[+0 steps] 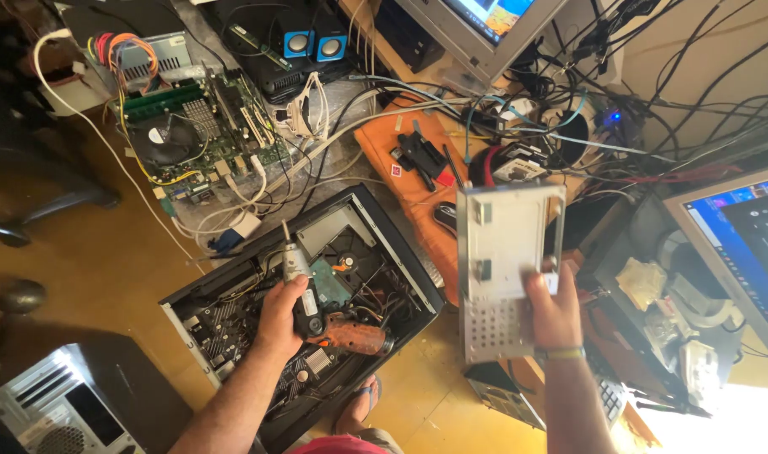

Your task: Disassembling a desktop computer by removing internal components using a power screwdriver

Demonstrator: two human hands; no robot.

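— What did we see along the left?

— We saw a worn, yellow-brown floor [90, 269], smooth and scuffed. On it lay a bare green motherboard [203, 126] with a round black fan, ribbed heatsinks and loose white and coloured wires. The grey perforated corner of another case [56, 412] sat at the bottom edge.

— And in the middle?

— We found an open black computer case [308, 311] lying flat on the floor, its boards and tangled cables exposed. Our left hand [281, 315] was closed around a powered screwdriver [312, 307] with a silvery nose and a rust-orange, mottled grip, held just over the case's insides, tip pointing up and away.

— Further right?

— Our right hand [552, 311] gripped the lower edge of a flat grey metal bracket [502, 269], rectangular, punched with small holes and folded at its rims, lifted clear above the floor. Behind it stood an orange desk [401, 181] strewn with black parts and knotted cables. Monitors [741, 244] glowed at the right edge.
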